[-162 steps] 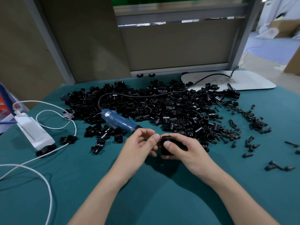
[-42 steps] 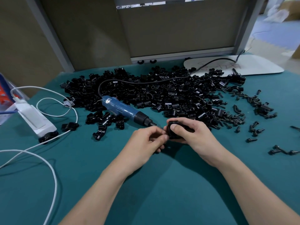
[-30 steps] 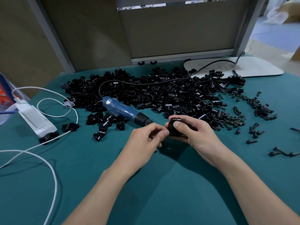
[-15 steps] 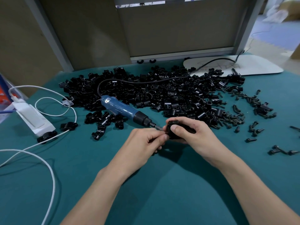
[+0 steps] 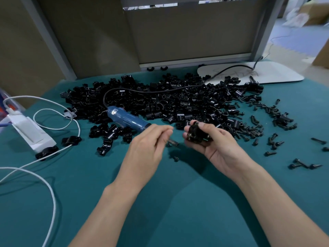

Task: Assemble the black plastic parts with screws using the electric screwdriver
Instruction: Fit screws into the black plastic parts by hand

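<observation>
My right hand [image 5: 216, 146] grips a black plastic part [image 5: 195, 133] and holds it up above the cloth. My left hand [image 5: 148, 146] hovers just left of it, apart from the part, with fingers loosely curled and blurred; whether they pinch anything is unclear. The blue electric screwdriver [image 5: 127, 119] lies on the table, its front end passing under my left hand and its bit [image 5: 172, 142] showing below the fingers. A single black screw [image 5: 175, 158] lies on the cloth beneath the hands. A big pile of black parts [image 5: 178, 104] spreads behind.
Loose screws [image 5: 272, 139] are scattered at the right. A few assembled black parts [image 5: 108, 133] sit left of the screwdriver. A white power adapter [image 5: 31, 132] and white cables [image 5: 49, 177] lie at the left. A white board [image 5: 267, 72] and a partition wall stand at the back.
My left hand has drawn back from the part, so the hands no longer touch. My right hand has lifted and turned the part. A loose screw now lies on the cloth below.
</observation>
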Tool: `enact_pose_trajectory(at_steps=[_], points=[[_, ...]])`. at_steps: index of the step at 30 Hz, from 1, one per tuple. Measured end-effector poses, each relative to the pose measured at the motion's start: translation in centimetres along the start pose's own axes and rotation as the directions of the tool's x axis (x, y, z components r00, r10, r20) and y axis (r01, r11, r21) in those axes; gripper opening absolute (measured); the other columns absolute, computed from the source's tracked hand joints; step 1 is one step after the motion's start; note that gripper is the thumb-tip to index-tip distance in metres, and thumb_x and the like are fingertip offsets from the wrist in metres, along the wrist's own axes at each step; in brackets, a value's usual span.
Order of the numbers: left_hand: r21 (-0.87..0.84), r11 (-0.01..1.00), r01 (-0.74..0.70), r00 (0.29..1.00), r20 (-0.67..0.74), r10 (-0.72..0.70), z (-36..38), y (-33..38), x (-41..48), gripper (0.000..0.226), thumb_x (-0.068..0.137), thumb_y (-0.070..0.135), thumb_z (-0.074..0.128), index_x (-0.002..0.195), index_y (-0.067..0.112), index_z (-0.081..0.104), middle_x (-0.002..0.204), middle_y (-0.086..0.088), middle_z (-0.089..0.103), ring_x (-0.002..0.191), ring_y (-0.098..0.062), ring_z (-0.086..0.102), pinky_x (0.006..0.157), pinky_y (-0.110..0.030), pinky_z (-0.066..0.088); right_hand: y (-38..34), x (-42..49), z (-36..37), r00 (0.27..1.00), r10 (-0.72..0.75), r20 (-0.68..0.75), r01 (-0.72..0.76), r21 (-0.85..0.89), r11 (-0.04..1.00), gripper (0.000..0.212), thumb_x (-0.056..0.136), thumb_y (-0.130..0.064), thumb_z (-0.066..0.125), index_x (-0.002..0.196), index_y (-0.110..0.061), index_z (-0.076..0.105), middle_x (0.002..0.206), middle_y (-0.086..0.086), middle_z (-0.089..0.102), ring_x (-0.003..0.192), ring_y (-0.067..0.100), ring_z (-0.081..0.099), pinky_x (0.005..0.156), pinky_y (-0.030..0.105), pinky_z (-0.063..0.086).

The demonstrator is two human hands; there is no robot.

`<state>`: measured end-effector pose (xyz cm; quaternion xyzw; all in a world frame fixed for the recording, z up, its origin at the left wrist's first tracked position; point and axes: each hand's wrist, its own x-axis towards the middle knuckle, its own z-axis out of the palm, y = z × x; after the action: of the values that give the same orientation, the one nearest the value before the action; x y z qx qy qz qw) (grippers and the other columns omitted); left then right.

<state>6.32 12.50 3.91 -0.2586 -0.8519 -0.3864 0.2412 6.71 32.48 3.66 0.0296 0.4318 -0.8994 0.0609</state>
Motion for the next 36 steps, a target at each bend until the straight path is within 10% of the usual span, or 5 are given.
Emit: enact_pose_trajectory(at_steps=[5, 15, 18, 22, 36], points=[[0.097, 0.994, 0.054, 0.976, 0.204, -0.073, -1.3, -1.5, -0.4, 0.027, 0.099, 0.040, 0.053, 0.113, 0.024, 0.070, 0.099, 0.020, 0.067, 0.086, -0.005, 0.064, 0.076, -0.033, 0.055, -0.9, 0.0, -0.8, 0.997, -0.036, -0.073, 0.048, 0.163, 0.985, 0.038, 0.085, -0.025, 0.070, 0.114, 0.000, 0.066, 0.114, 0.020, 0.075, 0.103, 0.028, 0.076, 0.078, 0.030, 0.063], [0.274, 0.959, -0.073, 0.870, 0.487, -0.073, 0.2, -1.3, -0.9, 0.021, 0.099, 0.049, 0.053, 0.110, 0.034, 0.064, 0.102, 0.021, 0.056, 0.094, 0.002, 0.050, 0.076, -0.025, 0.044, 0.2, 0.5, -0.7, 0.998, -0.059, -0.026, 0.058, -0.015, 0.998, 0.037, 0.085, -0.018, 0.071, 0.114, 0.003, 0.070, 0.110, 0.019, 0.076, 0.097, 0.027, 0.076, 0.080, 0.033, 0.062], [-0.048, 0.981, 0.190, 0.943, 0.286, -0.169, 0.3, -1.0, -0.3, 0.009, 0.099, 0.024, 0.061, 0.103, 0.023, 0.069, 0.094, 0.014, 0.069, 0.084, -0.001, 0.062, 0.074, -0.021, 0.050, 0.7, 0.5, -0.4, 0.995, -0.102, -0.011, 0.098, -0.178, 0.979, 0.040, 0.082, -0.020, 0.071, 0.117, -0.001, 0.069, 0.110, 0.015, 0.077, 0.100, 0.026, 0.075, 0.082, 0.031, 0.062], [-0.639, 0.635, 0.434, 0.890, 0.193, -0.414, -0.6, -1.0, 0.7, 0.026, 0.101, 0.005, 0.054, 0.101, 0.022, 0.074, 0.090, 0.003, 0.075, 0.081, -0.006, 0.067, 0.072, -0.019, 0.055, 1.6, 0.0, 0.0, 0.988, -0.131, 0.083, 0.152, -0.372, 0.916, 0.036, 0.078, -0.028, 0.075, 0.112, -0.017, 0.075, 0.112, 0.010, 0.078, 0.108, 0.026, 0.074, 0.087, 0.031, 0.061], [-0.650, 0.628, 0.427, 0.901, 0.243, -0.360, -0.3, -0.4, 0.6, 0.015, 0.090, 0.012, 0.068, 0.104, 0.014, 0.072, 0.085, 0.003, 0.076, 0.077, -0.005, 0.068, 0.076, -0.017, 0.053, 1.8, -0.4, 0.0, 0.953, -0.190, 0.235, 0.300, -0.674, 0.675, 0.028, 0.085, -0.045, 0.074, 0.113, -0.046, 0.073, 0.112, -0.005, 0.078, 0.110, 0.017, 0.072, 0.107, 0.048, 0.052]])
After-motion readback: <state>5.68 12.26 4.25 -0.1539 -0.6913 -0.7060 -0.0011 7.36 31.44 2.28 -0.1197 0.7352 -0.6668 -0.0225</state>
